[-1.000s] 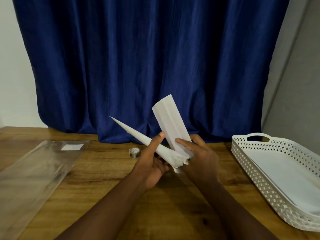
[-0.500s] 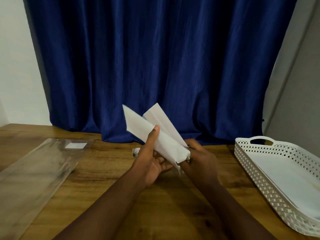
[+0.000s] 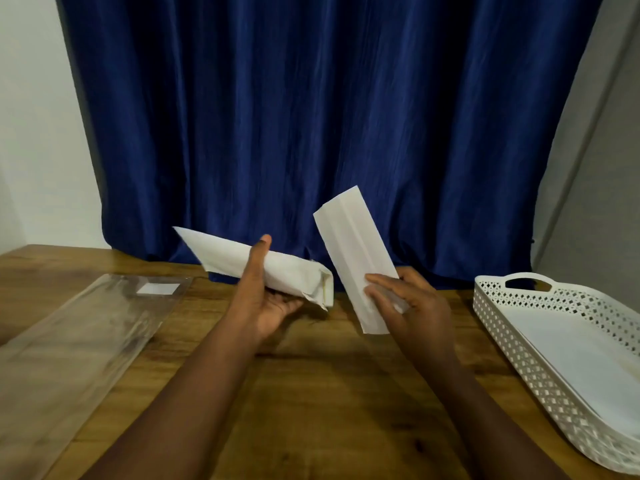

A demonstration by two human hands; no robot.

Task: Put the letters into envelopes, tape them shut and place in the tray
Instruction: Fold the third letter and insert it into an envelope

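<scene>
My left hand (image 3: pixel 265 308) grips a long white envelope (image 3: pixel 221 252) above the wooden table, thumb on top, its open end pointing right. In my right hand (image 3: pixel 414 308) is a folded white letter (image 3: pixel 353 247), held near its lower end and tilted up and to the left. A small gap separates the letter from the envelope's open end. The white perforated tray (image 3: pixel 491 308) stands at the right of the table with flat white paper lying in it. No tape is in sight.
A clear plastic sleeve (image 3: pixel 79 344) with a small white label lies flat on the left of the table (image 3: pixel 329 393). A dark blue curtain (image 3: pixel 311 133) hangs just behind the table's far edge. Both forearms cross the table's near middle.
The letter and envelope, which met at my hands, have come apart: the envelope swung down to the left and the letter moved right. The tape roll behind my left hand is now hidden.
</scene>
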